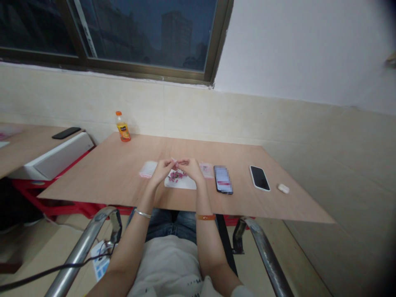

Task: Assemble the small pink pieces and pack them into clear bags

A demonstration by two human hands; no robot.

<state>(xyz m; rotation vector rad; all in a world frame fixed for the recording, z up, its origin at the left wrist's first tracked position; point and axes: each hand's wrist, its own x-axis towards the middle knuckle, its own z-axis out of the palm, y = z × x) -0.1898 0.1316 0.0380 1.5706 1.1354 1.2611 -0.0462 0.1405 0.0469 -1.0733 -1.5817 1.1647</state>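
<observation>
My left hand [163, 170] and my right hand [189, 168] meet above a white sheet [182, 184], fingertips pinched close together. Between them is a small, pale pink, clear-looking plastic bag [174, 161], mostly covered by the fingers. Below, a loose heap of small pink and purple pieces [176, 176] lies on the sheet; they are too small to name. Beside my left hand rests a stack of clear plastic bags [147, 169] with pink edges. To the right of my right wrist lies a clear bag with pink bits [206, 170].
A phone with its screen lit [223, 180], a white-edged phone [260, 178] and a white earbud case [283, 188] lie on the right of the wooden table [123, 177]. An orange drink bottle [123, 127] stands at the back left. Metal chair armrests [266, 251] flank me.
</observation>
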